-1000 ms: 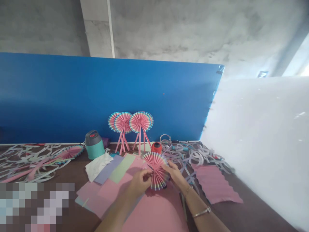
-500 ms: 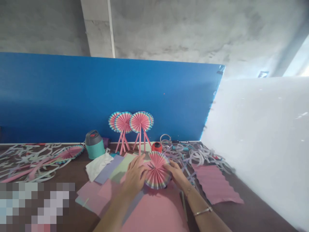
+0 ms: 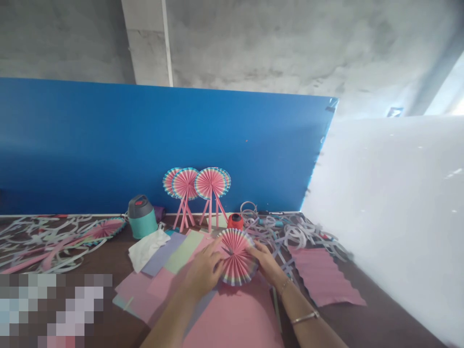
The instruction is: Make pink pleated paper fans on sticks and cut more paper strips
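A round pleated paper fan, pink with a striped, pale-coloured rim, is held upright between my hands. On its left side, my left hand has its fingers bent at the pleats near the upper left edge. My right hand pinches the right edge, thumb in front. Beneath the fan lies a large pink paper sheet. Several finished-looking pink fans on pink paper sticks lean against the blue panel behind.
A teal container with a grey lid stands at the back left by a white cloth. Curled paper strips spread at right, more at left. A red round object sits behind the fan. Creased pink paper lies at right.
The fan's pleats have spread at the upper left, where a gap showed before, so it is now a fuller circle. My left hand has shifted slightly down; my right hand has barely moved.
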Action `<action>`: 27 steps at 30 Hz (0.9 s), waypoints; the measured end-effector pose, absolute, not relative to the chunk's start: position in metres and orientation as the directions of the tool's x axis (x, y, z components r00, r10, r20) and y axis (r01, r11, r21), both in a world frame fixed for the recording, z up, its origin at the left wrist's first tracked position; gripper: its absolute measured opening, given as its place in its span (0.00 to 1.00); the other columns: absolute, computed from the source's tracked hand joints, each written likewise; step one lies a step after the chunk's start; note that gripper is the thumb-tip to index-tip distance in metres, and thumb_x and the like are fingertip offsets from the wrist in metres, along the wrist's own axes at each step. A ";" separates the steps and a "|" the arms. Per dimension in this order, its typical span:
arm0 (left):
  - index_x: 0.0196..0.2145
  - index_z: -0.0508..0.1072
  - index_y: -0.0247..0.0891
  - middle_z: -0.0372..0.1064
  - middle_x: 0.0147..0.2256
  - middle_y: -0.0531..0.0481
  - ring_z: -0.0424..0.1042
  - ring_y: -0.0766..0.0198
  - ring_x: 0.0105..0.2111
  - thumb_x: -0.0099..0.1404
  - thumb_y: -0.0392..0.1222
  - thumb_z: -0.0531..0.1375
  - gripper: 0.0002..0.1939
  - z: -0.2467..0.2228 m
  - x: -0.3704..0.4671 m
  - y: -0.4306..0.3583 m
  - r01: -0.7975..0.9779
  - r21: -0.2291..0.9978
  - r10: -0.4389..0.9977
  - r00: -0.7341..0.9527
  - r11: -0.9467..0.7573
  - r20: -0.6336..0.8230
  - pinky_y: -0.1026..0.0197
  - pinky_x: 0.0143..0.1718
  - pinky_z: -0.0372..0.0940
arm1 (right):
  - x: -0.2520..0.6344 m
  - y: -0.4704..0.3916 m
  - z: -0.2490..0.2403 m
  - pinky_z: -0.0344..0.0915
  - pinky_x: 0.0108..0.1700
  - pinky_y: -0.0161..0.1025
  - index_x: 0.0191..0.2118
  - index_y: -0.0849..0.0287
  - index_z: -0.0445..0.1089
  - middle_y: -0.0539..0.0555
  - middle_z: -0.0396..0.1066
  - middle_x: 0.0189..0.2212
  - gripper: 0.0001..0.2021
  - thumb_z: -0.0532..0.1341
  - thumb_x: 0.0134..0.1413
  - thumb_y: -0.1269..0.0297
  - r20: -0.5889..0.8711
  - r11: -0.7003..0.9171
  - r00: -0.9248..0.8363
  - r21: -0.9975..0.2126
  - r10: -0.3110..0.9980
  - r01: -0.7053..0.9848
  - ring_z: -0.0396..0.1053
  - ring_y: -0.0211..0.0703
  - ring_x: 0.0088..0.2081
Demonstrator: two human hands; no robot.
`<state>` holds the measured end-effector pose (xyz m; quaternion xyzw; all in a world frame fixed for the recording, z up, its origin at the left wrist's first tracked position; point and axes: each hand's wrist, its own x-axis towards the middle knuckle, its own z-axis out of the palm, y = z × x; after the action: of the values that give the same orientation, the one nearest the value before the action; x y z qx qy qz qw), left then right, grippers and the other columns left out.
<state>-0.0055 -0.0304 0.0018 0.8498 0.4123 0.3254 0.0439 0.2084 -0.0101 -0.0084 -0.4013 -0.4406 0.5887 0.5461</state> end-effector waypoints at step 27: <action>0.39 0.69 0.42 0.71 0.35 0.49 0.66 0.57 0.40 0.60 0.29 0.51 0.14 0.003 0.004 -0.032 0.708 0.248 0.654 0.382 -0.661 0.653 0.52 0.45 0.57 | 0.207 -0.008 -0.009 0.67 0.37 0.41 0.35 0.60 0.74 0.54 0.76 0.31 0.19 0.71 0.36 0.54 0.039 0.017 -0.065 -0.951 0.997 -0.308 0.72 0.47 0.32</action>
<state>0.0040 -0.0318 0.0029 0.8305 0.4101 0.3753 -0.0359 0.2065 -0.0085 -0.0087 -0.3911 -0.4406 0.5819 0.5607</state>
